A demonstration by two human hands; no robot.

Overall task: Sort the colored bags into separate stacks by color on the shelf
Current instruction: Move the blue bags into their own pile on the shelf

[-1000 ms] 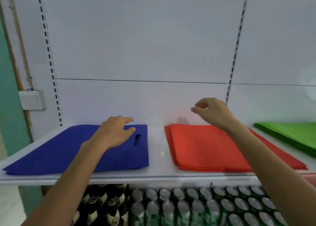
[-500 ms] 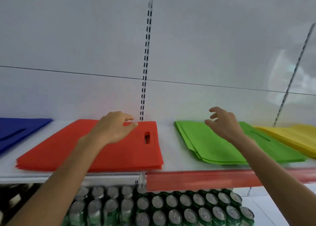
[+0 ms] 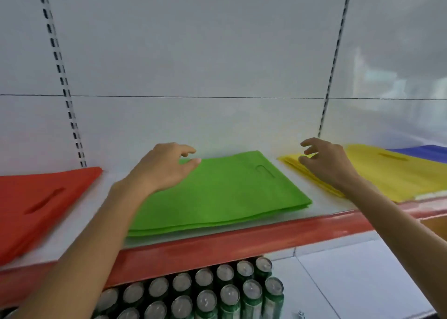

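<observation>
4 colours are laid side by side on the shelf [image 3: 217, 243]: red stack [image 3: 36, 205], green stack [image 3: 217, 193], yellow stack [image 3: 387, 173], blue bags [image 3: 423, 153]. Over the green, the left hand [image 3: 164, 166] is held with fingers relaxed; over the yellow, the right hand [image 3: 326, 164] likewise.

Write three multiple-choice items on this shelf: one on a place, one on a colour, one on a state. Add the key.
1. The green stack lies: A) between the red stack and the yellow stack; B) on top of the yellow stack; C) right of the yellow stack.
2. The front edge of the shelf is: A) white; B) red; C) blue.
3. The left hand and the right hand: A) each grip a bag; B) are tight fists; C) hold nothing, fingers loosely curled.
Key: 1 A, red lies at its left, yellow at its right; 2 B, the strip under the stacks is red; 3 C, every bag lies flat, none pinched.
</observation>
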